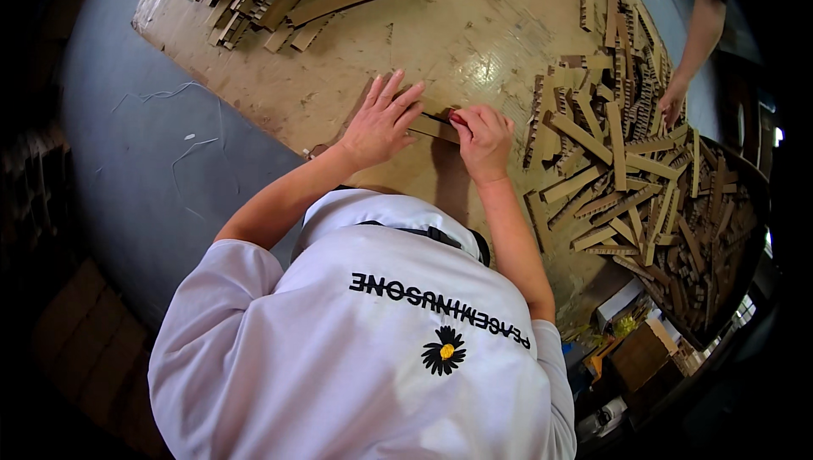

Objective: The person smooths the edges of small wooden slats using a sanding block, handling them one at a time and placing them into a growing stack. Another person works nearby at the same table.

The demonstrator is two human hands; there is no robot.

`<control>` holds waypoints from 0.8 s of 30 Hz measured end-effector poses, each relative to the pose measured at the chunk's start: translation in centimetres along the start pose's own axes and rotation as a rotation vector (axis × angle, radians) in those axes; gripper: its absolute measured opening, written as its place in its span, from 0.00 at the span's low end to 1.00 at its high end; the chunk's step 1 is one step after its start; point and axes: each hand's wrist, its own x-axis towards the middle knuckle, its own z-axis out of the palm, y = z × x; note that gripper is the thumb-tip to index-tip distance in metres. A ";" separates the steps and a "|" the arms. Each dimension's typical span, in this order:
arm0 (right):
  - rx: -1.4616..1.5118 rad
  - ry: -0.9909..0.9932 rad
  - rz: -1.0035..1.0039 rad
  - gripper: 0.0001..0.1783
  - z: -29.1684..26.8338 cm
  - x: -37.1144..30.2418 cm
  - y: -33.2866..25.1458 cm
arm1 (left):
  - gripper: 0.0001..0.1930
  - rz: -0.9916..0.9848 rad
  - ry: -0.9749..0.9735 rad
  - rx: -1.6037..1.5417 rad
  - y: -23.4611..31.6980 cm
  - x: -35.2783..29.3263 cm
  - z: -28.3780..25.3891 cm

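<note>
Here we are at the worn tan tabletop [483,41], and both bare hands are down on the work. The left hand [383,124] lies palm down, fingers straight and slightly apart, reaching over the left end of a narrow, flat strip of brown cardboard [434,128]; how hard it presses, I can't tell from here. The strip sits between the two hands, near the table's edge, right in front of the white T-shirt [339,358] with its black flower print. Over to the right hand [485,145]: fingers curled tight, pinching a small red object [457,117] at the strip's right end, most of it hidden by the grip. Now look right, a big jumbled heap of brown cardboard strips with ragged edges [616,147], criss-crossed every which way, running toward a dark, round-rimmed container [766,185] full of more of them. A co-worker's hand [673,104] hangs at the heap's far side, its grip unclear. Far left on the table, a neater fanned stack of cardboard strips [343,1]; below it, pale thread [199,145] trails across the grey floor [140,206].
</note>
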 end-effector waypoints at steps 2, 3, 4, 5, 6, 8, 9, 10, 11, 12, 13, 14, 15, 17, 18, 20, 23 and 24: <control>0.007 -0.001 -0.005 0.09 0.1 0.2 0.0 | 0.29 0.040 0.047 -0.012 -0.3 -0.2 -0.2; 0.006 -0.006 -0.005 0.09 0.0 0.1 0.0 | 0.27 0.044 0.063 -0.002 -0.3 -0.2 -0.2; 0.006 -0.011 -0.004 0.09 -0.1 0.0 0.0 | 0.26 0.048 0.078 0.008 -0.3 -0.1 0.0; 0.006 -0.008 -0.009 0.09 -0.1 0.1 0.0 | 0.24 0.052 0.093 0.018 -0.3 -0.2 0.0; 0.005 -0.006 -0.014 0.09 -0.1 0.1 0.0 | 0.23 0.054 0.102 0.013 -0.4 -0.2 0.0; -0.001 -0.006 -0.016 0.09 -0.1 0.1 0.0 | 0.22 0.063 0.121 -0.007 -0.5 -0.3 0.1; -0.002 -0.007 -0.015 0.09 0.0 0.1 0.0 | 0.22 0.064 0.123 -0.004 -0.6 -0.3 0.2; -0.006 -0.007 -0.014 0.09 0.0 0.1 0.1 | 0.21 0.067 0.127 -0.002 -0.6 -0.3 0.2; -0.005 -0.010 -0.015 0.09 0.0 0.0 0.1 | 0.21 0.071 0.130 0.001 -0.7 -0.3 0.3; -0.005 -0.012 -0.015 0.09 0.0 0.0 0.1 | 0.21 0.073 0.133 -0.009 -0.7 -0.3 0.3; -0.005 -0.014 -0.014 0.09 0.0 0.0 0.1 | 0.20 0.075 0.136 -0.019 -0.7 -0.3 0.3; -0.006 -0.010 -0.017 0.09 0.0 0.0 0.1 | 0.20 0.077 0.139 -0.030 -0.7 -0.2 0.2; -0.008 -0.005 -0.020 0.09 0.0 0.0 0.1 | 0.19 0.087 0.136 -0.031 -0.7 -0.2 0.1; -0.008 0.000 -0.022 0.09 0.0 0.0 0.0 | 0.19 0.108 0.129 -0.035 -0.6 -0.3 -0.1; -0.005 0.000 -0.021 0.09 0.0 0.0 0.0 | 0.18 0.105 0.123 -0.034 -0.6 -0.3 -0.1; -0.006 0.001 -0.018 0.09 0.0 0.1 -0.1 | 0.18 0.104 0.111 -0.028 -0.7 -0.3 -0.1; -0.019 -0.002 -0.023 0.09 -0.2 0.1 -0.1 | 0.18 0.088 0.065 -0.030 -0.6 -0.2 0.0; -0.019 0.000 -0.034 0.09 -0.1 0.3 -0.1 | 0.18 0.098 0.068 -0.036 -0.7 -0.3 0.0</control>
